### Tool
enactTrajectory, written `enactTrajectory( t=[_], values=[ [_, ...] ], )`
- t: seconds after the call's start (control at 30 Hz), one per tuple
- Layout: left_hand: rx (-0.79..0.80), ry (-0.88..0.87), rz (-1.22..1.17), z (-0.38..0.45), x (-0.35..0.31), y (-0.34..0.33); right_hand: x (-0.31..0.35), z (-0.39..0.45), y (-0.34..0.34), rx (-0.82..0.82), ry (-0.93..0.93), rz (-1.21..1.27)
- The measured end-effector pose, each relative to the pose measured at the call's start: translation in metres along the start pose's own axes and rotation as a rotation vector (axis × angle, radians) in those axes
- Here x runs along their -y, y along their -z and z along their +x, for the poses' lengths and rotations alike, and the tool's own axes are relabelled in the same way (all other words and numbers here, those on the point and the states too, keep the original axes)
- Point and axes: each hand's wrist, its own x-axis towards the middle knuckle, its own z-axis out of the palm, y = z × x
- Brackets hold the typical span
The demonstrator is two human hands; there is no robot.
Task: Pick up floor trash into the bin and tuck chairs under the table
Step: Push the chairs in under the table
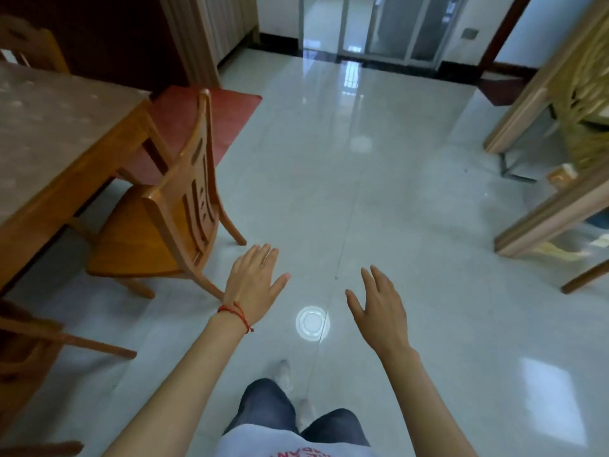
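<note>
Underfoot, a glossy pale tile floor [395, 209] runs toward glass sliding doors [379, 24] at the far wall, mirroring their light and a round ceiling lamp. At the left stands a wooden table [59, 150] with a mottled top, and a red mat [204, 110] lies on the floor beyond its far corner. One wooden chair [171, 219] stands pulled out from the table's near side, turned at an angle, its seat only partly under the table edge and its back toward the open floor. Part of a second chair [39, 344] shows at the lower left. The left hand [255, 282], a red string at its wrist, is held with fingers straight and spread, grasping nothing, just beside the angled chair's rear leg but not touching it. The right hand [379, 308] is likewise flat and released, well apart from the chair. Light wooden furniture [543, 103] lines the right edge, leaving a wide stretch of tile between it and the table.
</note>
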Motion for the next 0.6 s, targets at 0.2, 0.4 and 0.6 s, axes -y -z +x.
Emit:
enactTrajectory(
  t=[0.2, 0.4, 0.6],
  values=[
    [0.075, -0.094, 0.038, 0.064, -0.017, -0.017, -0.03, 0.034, 0.007, -0.047, -0.117, -0.029],
    [0.115, -0.128, 0.051, 0.142, -0.01, -0.027, -0.035, 0.102, 0.011, -0.063, -0.18, -0.03],
    [0.144, -0.159, 0.068, 0.219, -0.01, -0.03, -0.041, 0.168, 0.023, -0.082, -0.226, -0.033]
  ],
)
